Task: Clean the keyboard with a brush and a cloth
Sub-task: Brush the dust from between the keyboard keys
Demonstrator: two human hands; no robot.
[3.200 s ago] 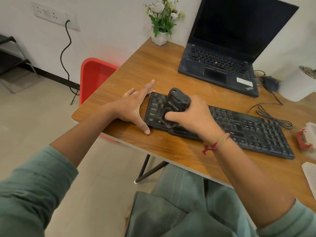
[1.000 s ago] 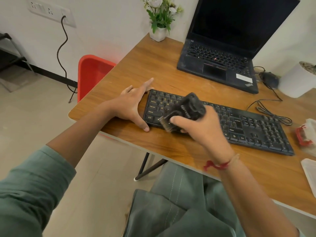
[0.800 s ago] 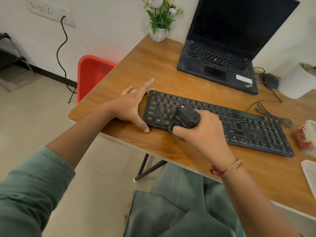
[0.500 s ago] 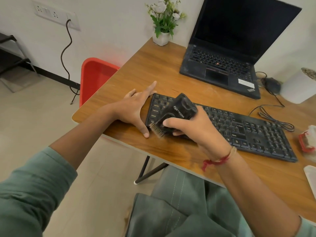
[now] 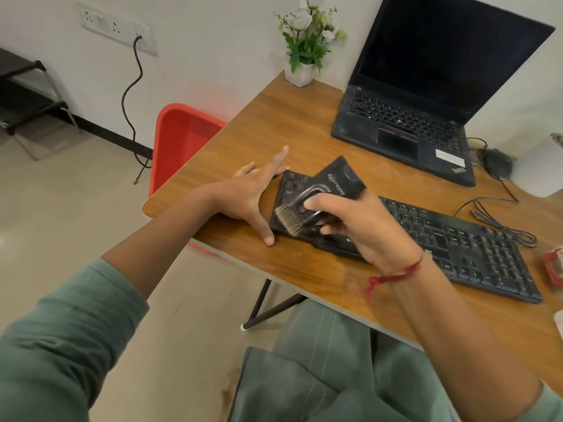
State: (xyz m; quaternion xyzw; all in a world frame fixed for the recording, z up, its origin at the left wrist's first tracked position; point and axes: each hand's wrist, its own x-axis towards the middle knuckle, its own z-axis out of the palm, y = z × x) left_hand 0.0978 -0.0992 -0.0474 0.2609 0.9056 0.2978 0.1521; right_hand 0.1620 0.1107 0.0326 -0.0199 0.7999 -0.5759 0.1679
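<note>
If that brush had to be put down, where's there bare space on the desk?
The widest bare patch of desk lies between the flower pot, the laptop and the keyboard, beyond the left hand. A narrower strip runs along the near edge, in front of the keyboard. The right end is crowded: coiled cable, white pot.

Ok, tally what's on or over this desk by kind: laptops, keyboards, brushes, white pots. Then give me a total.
Laptop: 1
Keyboard: 1
Brush: 1, held in the right hand
White pots: 2, the flower pot and the plain pot at the right edge
Total: 5
</note>
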